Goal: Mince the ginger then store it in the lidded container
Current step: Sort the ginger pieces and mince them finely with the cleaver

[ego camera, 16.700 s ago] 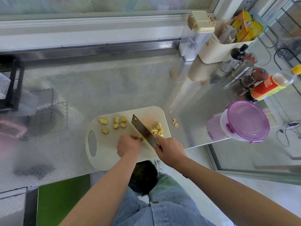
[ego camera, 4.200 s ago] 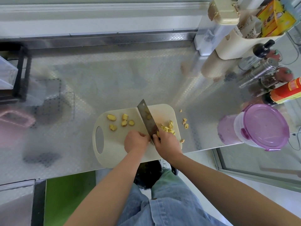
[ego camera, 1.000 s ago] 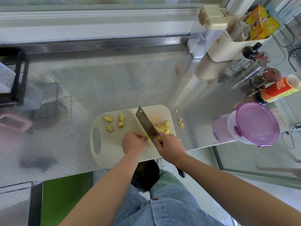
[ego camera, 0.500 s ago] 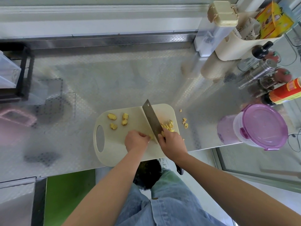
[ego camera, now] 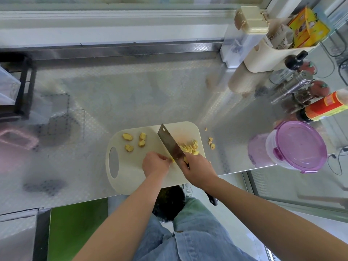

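On my feed the right hand (ego camera: 199,170) has its fingers wrapped round the cleaver (ego camera: 170,144) right where blade meets handle, and the black handle end (ego camera: 212,199) pokes out behind the wrist, past the front edge of the counter (ego camera: 131,95). The blade runs slantwise across the cream cutting board (ego camera: 131,172), tip toward the far edge; I cannot tell whether its edge is touching the board. The left hand (ego camera: 155,164) sits just left of the blade, fingers curled down, pinching a small yellow ginger piece (ego camera: 172,160) against the board beside the steel. The chopped ginger (ego camera: 190,147) lies in a loose heap right of the blade, near the board's right edge. Four uncut ginger chunks (ego camera: 142,143) lie on the board's far left part, well apart from the knife. A few stray bits (ego camera: 211,143) lie on the counter just off the board's right side. The lidded container (ego camera: 299,146), clear with a purple lid clipped on, stands at the counter's right end, near a red-labelled sauce bottle (ego camera: 325,108)
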### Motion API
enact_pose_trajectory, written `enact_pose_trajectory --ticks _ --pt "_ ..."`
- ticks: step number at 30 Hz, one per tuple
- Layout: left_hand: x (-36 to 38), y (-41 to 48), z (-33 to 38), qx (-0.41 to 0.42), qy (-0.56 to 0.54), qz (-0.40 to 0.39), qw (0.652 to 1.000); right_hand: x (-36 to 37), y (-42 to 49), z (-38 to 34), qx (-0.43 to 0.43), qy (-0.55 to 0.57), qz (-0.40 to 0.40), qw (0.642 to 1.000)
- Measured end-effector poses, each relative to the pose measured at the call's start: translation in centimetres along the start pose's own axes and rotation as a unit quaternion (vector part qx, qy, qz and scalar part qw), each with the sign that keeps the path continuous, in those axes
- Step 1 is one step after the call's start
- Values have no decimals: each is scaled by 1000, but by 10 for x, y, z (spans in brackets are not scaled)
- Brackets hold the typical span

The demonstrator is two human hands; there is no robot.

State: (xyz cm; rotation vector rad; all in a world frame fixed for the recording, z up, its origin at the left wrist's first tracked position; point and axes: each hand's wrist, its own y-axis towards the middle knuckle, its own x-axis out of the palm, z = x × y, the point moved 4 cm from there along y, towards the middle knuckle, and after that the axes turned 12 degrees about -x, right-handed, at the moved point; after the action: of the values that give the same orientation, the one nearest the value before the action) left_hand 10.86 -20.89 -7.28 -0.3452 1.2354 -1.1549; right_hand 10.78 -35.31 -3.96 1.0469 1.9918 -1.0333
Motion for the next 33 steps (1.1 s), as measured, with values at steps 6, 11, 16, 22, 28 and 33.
enact_pose_trajectory --ticks 6,11,16,22,28,33 --pt "0 -1 1 4 3 3 1000 8 2 -4 7 -26 1 1000" --pt "-2 -3 2 6 9 6 1000 10 9 -6 21 -10 32 999" --pt "-1 -4 0 11 -1 15 1000 -4 2 -3 25 59 70 996" --pt "-2 -6 1 9 -9 17 1000 -4 -3 -3 -4 32 33 999" --pt "-1 -6 2 12 -6 10 1000 4 -4 1 -1 11 7 1000" --pt "-2 -6 3 9 -5 13 1000 6 0 -2 -1 -12 -10 1000"
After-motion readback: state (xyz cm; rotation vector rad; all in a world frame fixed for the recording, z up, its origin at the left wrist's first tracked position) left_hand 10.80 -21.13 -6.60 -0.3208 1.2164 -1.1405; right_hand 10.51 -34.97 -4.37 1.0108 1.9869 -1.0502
